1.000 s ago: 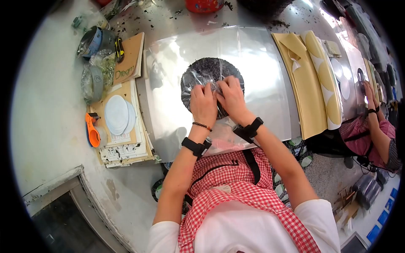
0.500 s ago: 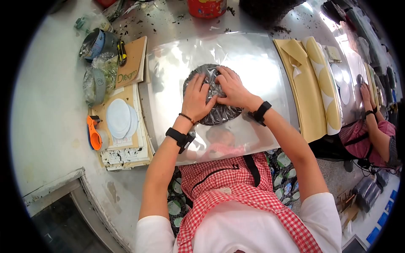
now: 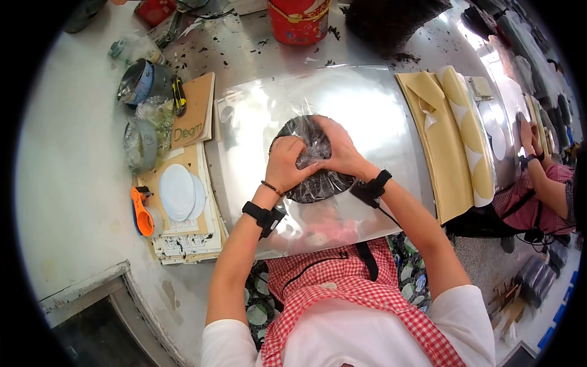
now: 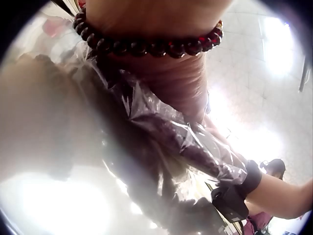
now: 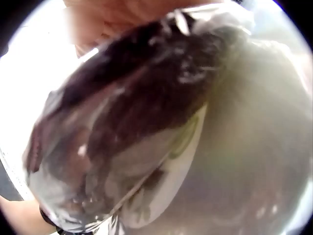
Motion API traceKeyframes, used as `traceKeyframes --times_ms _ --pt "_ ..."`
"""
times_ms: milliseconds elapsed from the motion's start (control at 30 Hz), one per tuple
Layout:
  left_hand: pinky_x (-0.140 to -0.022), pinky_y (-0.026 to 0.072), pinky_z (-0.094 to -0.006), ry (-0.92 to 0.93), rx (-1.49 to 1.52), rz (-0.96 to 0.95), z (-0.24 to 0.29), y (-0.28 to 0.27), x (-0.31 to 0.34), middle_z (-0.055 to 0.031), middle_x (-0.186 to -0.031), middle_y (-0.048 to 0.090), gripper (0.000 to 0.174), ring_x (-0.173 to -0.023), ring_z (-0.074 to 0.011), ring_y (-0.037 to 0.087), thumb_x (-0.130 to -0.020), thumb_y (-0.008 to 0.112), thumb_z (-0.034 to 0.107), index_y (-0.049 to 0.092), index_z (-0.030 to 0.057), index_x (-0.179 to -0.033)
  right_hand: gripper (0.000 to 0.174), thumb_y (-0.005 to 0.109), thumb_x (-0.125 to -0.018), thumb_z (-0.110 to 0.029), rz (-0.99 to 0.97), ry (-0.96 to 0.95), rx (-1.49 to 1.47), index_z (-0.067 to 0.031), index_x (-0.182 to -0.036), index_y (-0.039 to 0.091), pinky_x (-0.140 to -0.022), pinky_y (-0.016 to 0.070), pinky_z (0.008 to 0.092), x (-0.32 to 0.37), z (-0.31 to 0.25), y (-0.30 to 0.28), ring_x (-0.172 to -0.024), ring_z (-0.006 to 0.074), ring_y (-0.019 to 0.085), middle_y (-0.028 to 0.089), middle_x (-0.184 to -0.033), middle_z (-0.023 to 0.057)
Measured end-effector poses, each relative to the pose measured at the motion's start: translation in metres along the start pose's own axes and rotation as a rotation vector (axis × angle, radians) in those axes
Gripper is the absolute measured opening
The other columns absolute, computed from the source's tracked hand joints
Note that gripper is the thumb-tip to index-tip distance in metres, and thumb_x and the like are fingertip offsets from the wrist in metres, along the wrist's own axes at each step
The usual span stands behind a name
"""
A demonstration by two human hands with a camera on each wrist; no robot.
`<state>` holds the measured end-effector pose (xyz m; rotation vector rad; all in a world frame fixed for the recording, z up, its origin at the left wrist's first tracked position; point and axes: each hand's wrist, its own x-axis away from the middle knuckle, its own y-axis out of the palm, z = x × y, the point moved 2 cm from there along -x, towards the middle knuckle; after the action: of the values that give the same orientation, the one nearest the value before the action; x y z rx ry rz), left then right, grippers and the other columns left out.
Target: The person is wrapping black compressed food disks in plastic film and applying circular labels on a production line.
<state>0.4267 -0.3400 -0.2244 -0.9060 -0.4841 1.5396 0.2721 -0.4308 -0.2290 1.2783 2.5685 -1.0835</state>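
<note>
The dark disc point(image 3: 321, 188) lies at my twelve o'clock under clear film point(image 3: 317, 147). My right hand point(image 3: 343, 150), widely curved, rests at its two; my left hand point(image 3: 285, 165) covers its nine, pinching or not, I can't tell. Uneven pressure could tear the film.

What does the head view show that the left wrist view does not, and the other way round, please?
Only the head view shows the knife, the white discs and the orange tool.
Only the left wrist view shows the ceiling and its bright light.
Both show the left hand, its bracelet and the crinkled plastic.
</note>
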Motion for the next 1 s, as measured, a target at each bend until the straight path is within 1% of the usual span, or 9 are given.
traceKeyframes --times_ms 100,167,267,333,500,600,700,867,1000 --pt "-0.095 0.0396 -0.0438 -0.137 0.225 0.447 0.010 -0.003 -0.004 -0.0097 -0.112 0.059 0.059 -0.121 -0.0306 0.047 -0.067 0.079 0.048 0.058 0.0038 -0.101 0.074 0.083 -0.061 -0.024 -0.379 -0.137 0.165 -0.0083 -0.125 0.049 -0.100 0.0345 0.0454 0.004 0.003 -0.001 -0.123 0.0304 0.044 0.051 -0.127 0.0107" --pt "-0.093 0.0393 -0.0436 -0.123 0.246 0.451 0.007 -0.003 -0.010 -0.0107 -0.119 0.057 0.067 -0.126 -0.0285 0.044 -0.063 0.082 0.049 0.057 0.0063 -0.109 0.077 0.083 -0.061 -0.025 -0.382 -0.122 0.154 -0.0094 -0.128 0.047 -0.101 0.0337 0.0462 0.007 0.009 0.000 -0.124 0.0309 0.043 0.049 -0.130 0.0107" --pt "-0.097 0.0355 -0.0405 -0.136 0.130 -0.066 -0.006 0.002 -0.007 -0.0094 -0.118 0.060 0.055 -0.118 -0.0301 0.052 -0.062 0.082 0.046 0.061 0.0108 -0.098 0.078 0.082 -0.063 -0.028 -0.191 -0.011 -0.010 -0.0122 -0.130 0.047 -0.102 0.0325 0.0457 0.008 -0.001 0.000 -0.125 0.0289 0.042 0.047 -0.133 0.0079" --pt "-0.096 0.0359 -0.0398 -0.084 0.095 -0.003 -0.009 0.007 -0.003 -0.0082 -0.113 0.062 0.051 -0.113 -0.0302 0.054 -0.063 0.082 0.046 0.061 0.0104 -0.093 0.075 0.081 -0.064 -0.030 0.009 0.084 -0.158 -0.0139 -0.129 0.048 -0.102 0.0321 0.0445 0.003 -0.003 -0.004 -0.126 0.0266 0.042 0.047 -0.133 0.0052" --pt "-0.092 0.0398 -0.0410 0.050 0.007 -0.005 -0.002 0.006 0.004 -0.0119 -0.115 0.059 0.055 -0.106 -0.0294 0.055 -0.061 0.085 0.038 0.057 0.0068 -0.096 0.063 0.078 -0.068 -0.024 -0.285 -0.072 0.154 -0.0114 -0.124 0.051 -0.101 0.0325 0.0435 0.001 -0.008 -0.005 -0.126 0.0247 0.042 0.049 -0.130 0.0034" --pt "-0.100 0.0390 -0.0408 -0.253 0.236 0.345 -0.004 0.005 0.009 -0.0267 -0.142 0.027 0.077 -0.127 -0.0352 0.037 -0.053 0.090 0.037 0.050 0.0048 -0.112 0.058 0.076 -0.070 -0.022 -0.351 -0.115 0.161 -0.0120 -0.122 0.052 -0.101 0.0326 0.0434 0.003 -0.001 -0.004 -0.125 0.0246 0.043 0.049 -0.129 0.0026" --pt "-0.101 0.0385 -0.0411 -0.105 0.198 0.321 0.002 -0.002 -0.003 -0.0253 -0.142 0.033 0.075 -0.129 -0.0364 0.039 -0.053 0.090 0.038 0.054 0.0040 -0.109 0.060 0.077 -0.068 -0.023 -0.347 -0.150 0.177 -0.0099 -0.121 0.051 -0.100 0.0332 0.0437 0.005 0.002 -0.004 -0.124 0.0271 0.044 0.048 -0.129 0.0060" --pt "-0.105 0.0268 -0.0412 -0.086 0.031 -0.139 -0.013 0.010 0.006 -0.0159 -0.139 0.043 0.069 -0.132 -0.0292 0.039 -0.072 0.076 0.047 0.055 0.0075 -0.125 0.062 0.074 -0.070 -0.028 -0.155 -0.066 0.126 -0.0051 -0.121 0.049 -0.099 0.0344 0.0449 0.005 -0.002 -0.002 -0.122 0.0319 0.043 0.047 -0.128 0.0127" --pt "-0.103 0.0268 -0.0442 -0.142 0.032 0.206 0.040 0.010 0.013 -0.0138 -0.136 0.044 0.060 -0.127 -0.0268 0.042 -0.090 0.056 0.050 0.051 0.0063 -0.131 0.064 0.070 -0.075 -0.032 -0.332 -0.153 0.375 -0.0011 -0.124 0.045 -0.101 0.0326 0.0468 0.007 -0.003 0.003 -0.126 0.0335 0.038 0.044 -0.131 0.0149"
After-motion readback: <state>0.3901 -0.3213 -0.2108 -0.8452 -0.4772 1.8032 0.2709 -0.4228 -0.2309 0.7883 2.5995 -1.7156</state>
